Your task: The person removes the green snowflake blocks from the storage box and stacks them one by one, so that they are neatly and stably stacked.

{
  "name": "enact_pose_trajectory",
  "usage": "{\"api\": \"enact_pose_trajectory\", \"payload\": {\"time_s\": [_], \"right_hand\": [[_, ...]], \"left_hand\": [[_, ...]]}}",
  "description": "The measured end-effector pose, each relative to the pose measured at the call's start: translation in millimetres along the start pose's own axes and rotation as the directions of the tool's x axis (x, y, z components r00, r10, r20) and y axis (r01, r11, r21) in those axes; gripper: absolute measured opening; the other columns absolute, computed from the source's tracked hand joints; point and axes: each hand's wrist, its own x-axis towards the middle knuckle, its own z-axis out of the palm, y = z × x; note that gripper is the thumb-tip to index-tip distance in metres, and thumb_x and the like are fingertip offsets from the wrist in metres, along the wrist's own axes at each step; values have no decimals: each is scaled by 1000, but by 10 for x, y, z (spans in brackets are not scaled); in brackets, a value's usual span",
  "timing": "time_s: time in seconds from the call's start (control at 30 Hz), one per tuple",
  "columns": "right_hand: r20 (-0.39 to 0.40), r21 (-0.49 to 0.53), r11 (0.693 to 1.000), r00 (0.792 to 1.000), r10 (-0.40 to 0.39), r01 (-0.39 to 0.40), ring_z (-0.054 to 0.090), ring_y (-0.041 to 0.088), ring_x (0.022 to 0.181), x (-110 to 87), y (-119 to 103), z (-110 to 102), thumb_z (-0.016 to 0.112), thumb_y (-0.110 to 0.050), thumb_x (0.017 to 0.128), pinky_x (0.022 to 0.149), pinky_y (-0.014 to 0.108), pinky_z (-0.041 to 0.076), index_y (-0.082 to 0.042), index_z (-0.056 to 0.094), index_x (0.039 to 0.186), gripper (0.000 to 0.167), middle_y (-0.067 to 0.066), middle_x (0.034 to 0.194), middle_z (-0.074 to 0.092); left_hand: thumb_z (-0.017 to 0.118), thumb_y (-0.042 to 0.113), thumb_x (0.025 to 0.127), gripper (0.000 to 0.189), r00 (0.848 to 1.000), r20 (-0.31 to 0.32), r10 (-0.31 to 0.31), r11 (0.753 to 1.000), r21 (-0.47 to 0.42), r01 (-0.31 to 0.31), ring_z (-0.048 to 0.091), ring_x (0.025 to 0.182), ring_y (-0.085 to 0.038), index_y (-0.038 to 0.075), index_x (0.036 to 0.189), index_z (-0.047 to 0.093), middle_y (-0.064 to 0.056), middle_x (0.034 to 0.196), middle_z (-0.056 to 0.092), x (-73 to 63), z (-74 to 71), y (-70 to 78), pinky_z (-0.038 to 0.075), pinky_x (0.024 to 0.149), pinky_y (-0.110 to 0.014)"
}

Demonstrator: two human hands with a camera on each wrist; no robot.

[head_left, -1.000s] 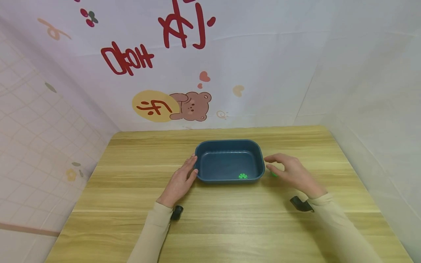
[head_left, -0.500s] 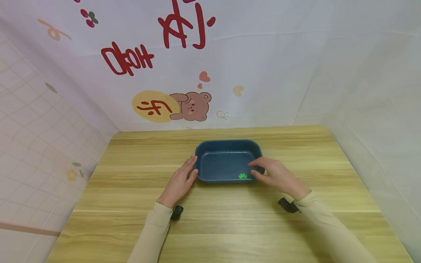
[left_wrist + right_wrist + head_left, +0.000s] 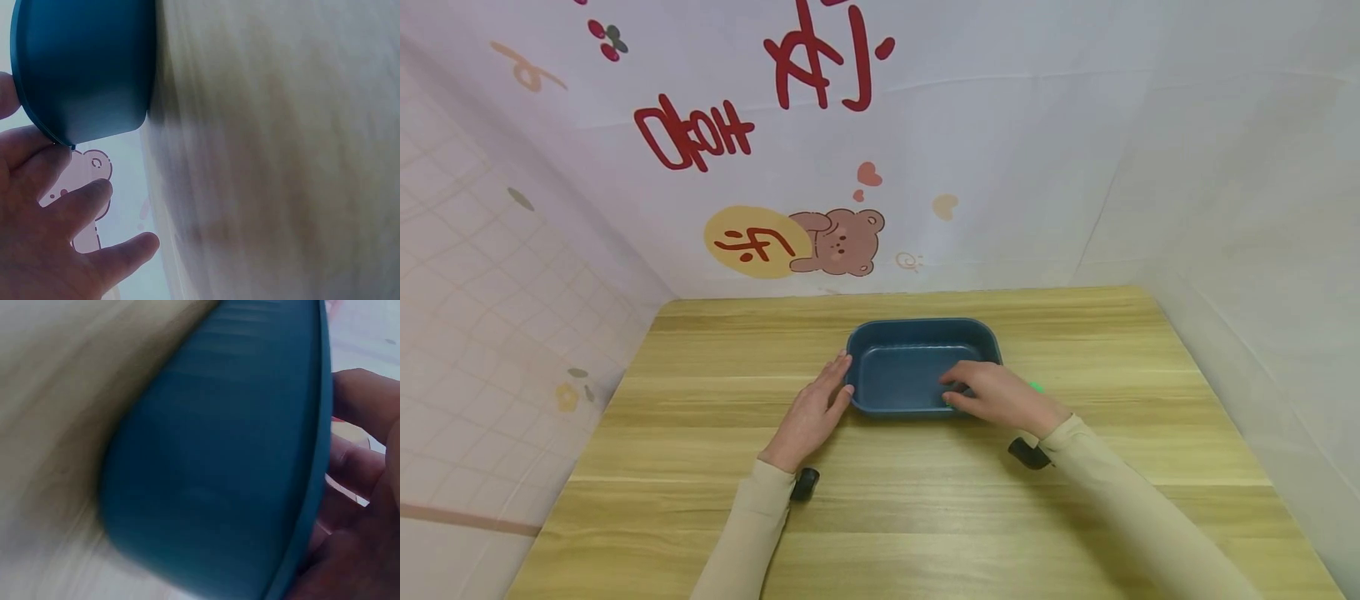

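Note:
A dark blue rectangular tub (image 3: 895, 410) with rounded corners stands on the wooden table. At its left end rests my left hand (image 3: 808, 417), fingers extended against the rim; the left wrist view shows the fingertips (image 3: 53, 159) touching the tub's edge and the outer fingers spread. My right hand (image 3: 1000, 397) reaches over the right end, fingers bent downward inside, with a gap between thumb and index finger. The notched green disc seen earlier inside the tub is hidden behind this hand. Another green piece (image 3: 1036, 387) peeks out beyond the right hand, on the table.
The light wooden table (image 3: 880, 508) meets a white printed cloth (image 3: 1000, 167) at the back. Cloth also hangs along the left and right sides. A black wrist strap (image 3: 1028, 453) shows below the right wrist, another black strap (image 3: 805, 484) by the left.
My right hand has moved left from beside the tub to over its inside, covering the green disc there and uncovering part of the green piece on the table. The left hand has stayed.

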Motion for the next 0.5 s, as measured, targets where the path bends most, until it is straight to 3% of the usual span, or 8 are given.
{"api": "enact_pose_trajectory", "payload": {"time_s": [0.5], "right_hand": [[109, 33, 999, 994, 15, -18, 65, 28, 120, 205, 44, 54, 56, -23, 109, 99, 47, 54, -4, 68, 133, 33, 10, 130, 68]], "left_hand": [[53, 23, 111, 56, 1000, -7, -12, 1000, -12, 12, 31, 153, -35, 10, 162, 35, -4, 168, 29, 5, 13, 1, 29, 122, -55]]}}
